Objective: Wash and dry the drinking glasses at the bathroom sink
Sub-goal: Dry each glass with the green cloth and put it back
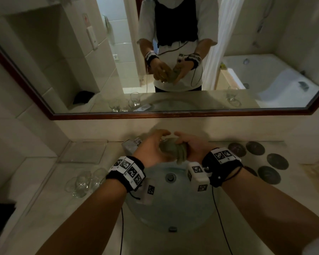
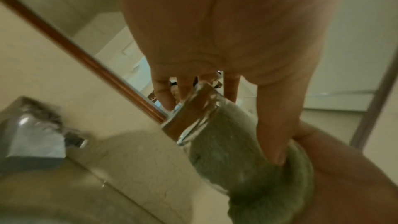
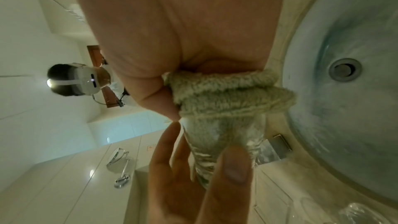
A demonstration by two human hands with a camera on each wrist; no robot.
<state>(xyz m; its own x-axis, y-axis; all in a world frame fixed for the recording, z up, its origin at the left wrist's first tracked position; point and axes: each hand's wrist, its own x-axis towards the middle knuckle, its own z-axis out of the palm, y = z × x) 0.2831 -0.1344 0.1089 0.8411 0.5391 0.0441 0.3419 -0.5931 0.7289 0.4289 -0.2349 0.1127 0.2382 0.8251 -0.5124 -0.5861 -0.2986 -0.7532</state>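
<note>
Glass [image 1: 164, 147] is held over the sink [image 1: 173, 205], its long axis lying roughly level between the two grips — mouth toward the right hand [image 1: 193, 146], base toward the left. The left hand [image 1: 151, 150] is wrapped round its body, thumb and fingers curled on it. A greenish cloth [image 3: 226, 94] is gripped by the right hand and pushed into the mouth. More glasses [image 1: 85, 183] stand on the bench [image 1: 50, 208], left of the left grip.

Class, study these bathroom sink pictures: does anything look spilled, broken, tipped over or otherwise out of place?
Nothing stands out. The left hand holds a glass over the sink while the right hand pushes a cloth inside it. The spare glasses stand upright on the counter.
</note>
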